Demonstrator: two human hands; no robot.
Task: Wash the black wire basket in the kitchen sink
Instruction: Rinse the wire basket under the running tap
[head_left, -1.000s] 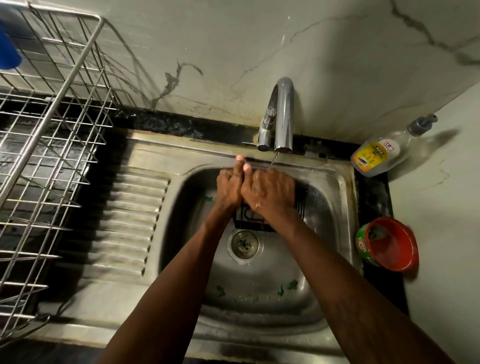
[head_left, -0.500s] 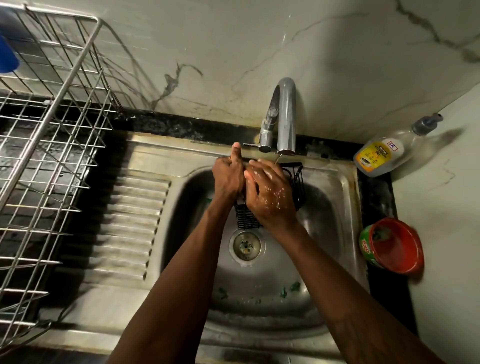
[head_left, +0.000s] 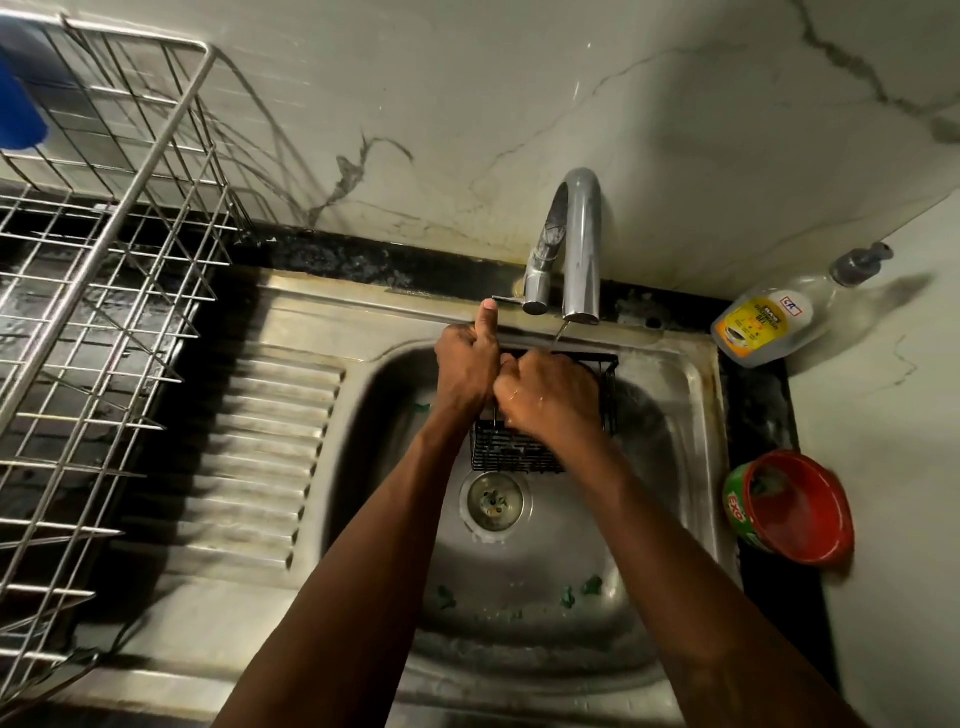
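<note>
Head view looks down on the curved chrome tap (head_left: 582, 249), which serves here as the landmark. Directly below its spout, inside the stainless steel sink (head_left: 670, 374), the black wire basket (head_left: 514, 452) is held on its side, with its grid base facing the viewer and its top rim close under the spout. A thin stream of water (head_left: 558, 332) falls from the spout onto that rim.

The left hand (head_left: 465, 364) grips the basket's left edge, its fingers wrapped round the wire and its thumb pointing up toward the tap's lever. The right hand (head_left: 550, 395) lies over the basket's upper face, wet, its fingers bent down onto the wires; whether it also holds a scrub pad is hidden.

Below the basket, further from the tap, sits the round metal drain (head_left: 493, 501), and beyond it lie a few green scraps (head_left: 576, 587) on the sink floor. To the right of the tap, on the dark worktop, are a clear pump bottle of dish liquid with a yellow label (head_left: 763, 327) and a red round tub of dish soap (head_left: 795, 509). Far left of the tap stands a steel wire dish rack (head_left: 104, 260).

The washing looks to be midway: the basket is wetted and being rubbed or rinsed by hand. No lather shows, so I cannot say whether soaping is done. Turning it, a final rinse and setting it to drain seem left.
</note>
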